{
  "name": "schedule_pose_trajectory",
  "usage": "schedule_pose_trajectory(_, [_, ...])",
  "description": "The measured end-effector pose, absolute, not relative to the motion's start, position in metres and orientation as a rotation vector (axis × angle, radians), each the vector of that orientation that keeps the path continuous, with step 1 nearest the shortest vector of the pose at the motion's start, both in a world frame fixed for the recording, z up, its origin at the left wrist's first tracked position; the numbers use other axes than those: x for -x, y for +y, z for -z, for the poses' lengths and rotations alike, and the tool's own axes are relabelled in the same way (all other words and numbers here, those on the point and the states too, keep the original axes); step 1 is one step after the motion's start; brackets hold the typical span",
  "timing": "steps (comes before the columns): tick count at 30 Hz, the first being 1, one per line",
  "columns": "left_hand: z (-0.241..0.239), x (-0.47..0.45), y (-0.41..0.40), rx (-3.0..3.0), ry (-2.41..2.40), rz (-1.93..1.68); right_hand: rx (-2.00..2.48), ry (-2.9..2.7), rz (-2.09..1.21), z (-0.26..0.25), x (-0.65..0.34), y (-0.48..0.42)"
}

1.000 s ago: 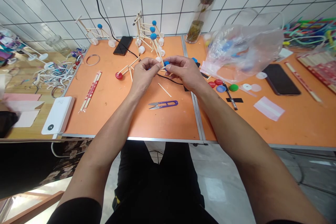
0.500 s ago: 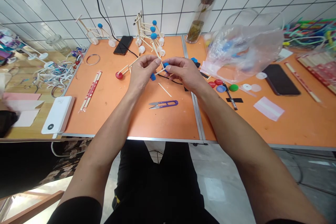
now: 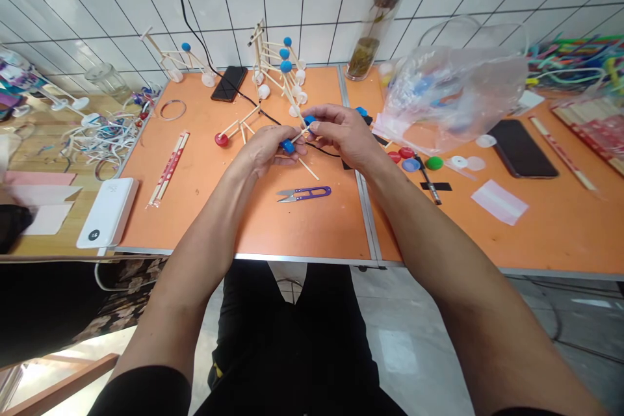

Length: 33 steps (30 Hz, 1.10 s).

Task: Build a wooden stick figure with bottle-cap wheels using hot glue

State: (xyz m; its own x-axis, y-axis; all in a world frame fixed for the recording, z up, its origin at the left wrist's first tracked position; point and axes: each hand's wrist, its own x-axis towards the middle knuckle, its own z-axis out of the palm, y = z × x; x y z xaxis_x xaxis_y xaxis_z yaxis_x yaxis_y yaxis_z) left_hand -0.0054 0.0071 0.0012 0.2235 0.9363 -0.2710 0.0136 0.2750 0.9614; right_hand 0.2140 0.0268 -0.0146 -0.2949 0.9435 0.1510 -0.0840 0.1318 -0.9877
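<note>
The fingers of a left hand (image 3: 266,146) hold a blue piece (image 3: 287,146), while those of a right hand (image 3: 344,133) pinch a second blue piece (image 3: 310,121) just to the right and farther off, a thin stick (image 3: 299,135) between them above the worktop (image 3: 297,231). The step in hand looks like fitting stick and blue pieces together; the next move seems to call for a steady pinch on each. Just near of the hands lies one loose stick (image 3: 309,168), then one pair of purple-handled snips (image 3: 305,194). At left are one red ball (image 3: 221,140) and two wrapped sticks (image 3: 168,170); farther, three blue balls (image 3: 285,66) dot a frame (image 3: 259,45). At right lie two red caps (image 3: 406,152) and one green cap (image 3: 433,162).
</note>
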Motion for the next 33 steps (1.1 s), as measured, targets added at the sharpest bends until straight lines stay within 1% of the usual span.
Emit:
schedule_pose_trajectory(11, [0.005,0.011,0.01,-0.986,1.002,-0.706,0.901,-1.498,-1.364,0.011,-0.213,0.023])
schedule_pose_trajectory(15, [0.001,0.008,0.005,-0.922,1.021,-0.713,0.881,-1.493,-1.407,0.013,-0.214,0.023])
schedule_pose_trajectory(18, [-0.004,0.005,0.0,-0.855,1.023,-0.744,0.863,-1.472,-1.38,0.017,-0.213,0.026])
schedule_pose_trajectory(21, [-0.007,0.003,-0.002,-0.754,1.016,-0.82,0.854,-1.476,-1.247,0.023,-0.212,0.028])
schedule_pose_trajectory(28, [-0.002,-0.008,0.001,-0.516,1.008,-1.06,0.924,-1.594,-0.649,0.031,-0.202,0.024])
schedule_pose_trajectory(33, [0.009,-0.018,0.005,-0.366,0.972,-1.155,0.969,-1.728,-0.452,0.039,-0.187,0.014])
